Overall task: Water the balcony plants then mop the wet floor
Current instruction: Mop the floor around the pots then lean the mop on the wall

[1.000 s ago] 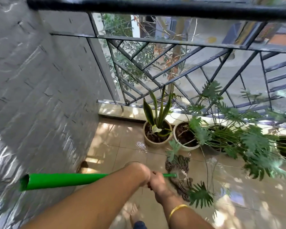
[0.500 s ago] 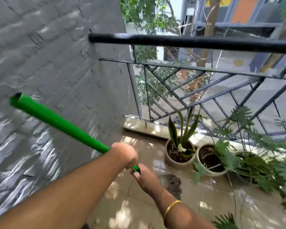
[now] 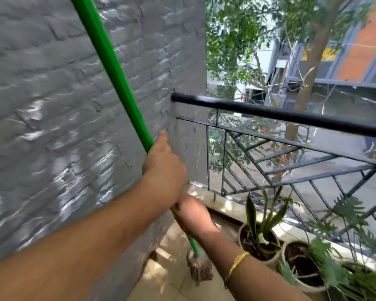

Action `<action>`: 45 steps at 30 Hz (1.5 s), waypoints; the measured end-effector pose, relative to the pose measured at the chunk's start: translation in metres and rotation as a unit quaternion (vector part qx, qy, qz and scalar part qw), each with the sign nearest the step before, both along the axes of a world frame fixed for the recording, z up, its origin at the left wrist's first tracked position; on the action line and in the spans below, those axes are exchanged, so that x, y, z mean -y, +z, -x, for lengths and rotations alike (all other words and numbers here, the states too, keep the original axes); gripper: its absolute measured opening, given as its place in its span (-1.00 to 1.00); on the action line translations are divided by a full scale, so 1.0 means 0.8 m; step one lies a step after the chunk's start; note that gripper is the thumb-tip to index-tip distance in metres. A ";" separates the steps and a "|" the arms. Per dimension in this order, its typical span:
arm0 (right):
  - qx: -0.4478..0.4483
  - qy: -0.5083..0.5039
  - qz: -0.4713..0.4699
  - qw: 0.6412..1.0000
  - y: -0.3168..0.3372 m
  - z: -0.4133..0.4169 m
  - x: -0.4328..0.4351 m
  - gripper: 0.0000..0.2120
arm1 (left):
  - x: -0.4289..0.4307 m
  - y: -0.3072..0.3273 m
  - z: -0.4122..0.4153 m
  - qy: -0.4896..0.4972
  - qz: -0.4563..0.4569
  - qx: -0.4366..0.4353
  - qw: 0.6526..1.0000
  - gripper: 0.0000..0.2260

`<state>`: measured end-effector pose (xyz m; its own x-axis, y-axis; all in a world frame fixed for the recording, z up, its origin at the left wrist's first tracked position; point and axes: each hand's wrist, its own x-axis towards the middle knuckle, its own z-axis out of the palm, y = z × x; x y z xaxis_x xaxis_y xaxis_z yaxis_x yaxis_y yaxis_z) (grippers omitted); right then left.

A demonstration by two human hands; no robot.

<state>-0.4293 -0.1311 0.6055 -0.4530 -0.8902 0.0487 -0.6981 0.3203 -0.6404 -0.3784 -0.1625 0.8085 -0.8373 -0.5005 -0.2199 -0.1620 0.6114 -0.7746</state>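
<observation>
A mop with a long green handle [image 3: 115,70] stands nearly upright beside the grey brick wall. Its brown string head [image 3: 199,268] hangs just above the tiled floor [image 3: 161,276]. My left hand [image 3: 164,170] grips the handle higher up, forefinger stretched along it. My right hand [image 3: 192,216], with a gold bangle on the wrist, grips the handle just below the left. A snake plant in a pale pot [image 3: 258,242] and a second potted plant [image 3: 300,263] stand along the railing at lower right.
A grey painted brick wall [image 3: 52,127] fills the left. A black metal railing [image 3: 280,115] with slanted bars closes the balcony's far side. More leafy pots [image 3: 360,281] crowd the lower right corner. Trees and buildings lie beyond.
The mop handle has swung from lying level to nearly upright, and the mop head has come off the floor near the pots toward the wall. My view has tilted upward.
</observation>
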 end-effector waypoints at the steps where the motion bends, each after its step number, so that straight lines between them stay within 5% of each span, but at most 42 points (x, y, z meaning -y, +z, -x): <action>1: -0.009 0.003 0.000 1.000 0.016 -0.003 0.014 -0.48 | 0.011 0.010 -0.014 0.002 0.013 -0.026 1.000 -0.76; 5: -0.039 0.046 0.026 0.998 0.047 -0.013 0.060 -0.61 | 0.047 0.032 -0.052 0.005 0.036 -0.082 0.996 -0.80; 10: -0.068 0.067 0.031 0.995 0.022 -0.051 0.106 -0.36 | 0.084 0.000 -0.071 0.066 0.029 -0.088 0.994 -0.78; 18: 0.068 0.033 -0.028 0.997 -0.074 -0.085 0.148 -0.80 | 0.158 -0.146 -0.086 0.090 -0.011 -0.065 0.994 -0.73; 28: 0.053 0.049 -0.144 0.987 -0.259 -0.120 0.205 -0.72 | 0.239 -0.370 -0.127 0.025 -0.090 -0.023 0.995 -0.75; 31: 0.091 0.040 -0.149 0.984 -0.303 -0.123 0.207 -0.54 | 0.248 -0.419 -0.141 0.011 -0.117 -0.016 0.993 -0.75; 45: 0.101 0.086 -0.117 0.984 -0.318 -0.110 0.244 -0.62 | 0.278 -0.414 -0.154 0.023 -0.094 -0.059 0.994 -0.72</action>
<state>-0.3412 -0.3262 0.3515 -0.2733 -0.9309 -0.2422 -0.6216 0.3631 -0.6941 -0.2549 -0.3848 0.4772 -0.8405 -0.4974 -0.2150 -0.2752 0.7335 -0.6214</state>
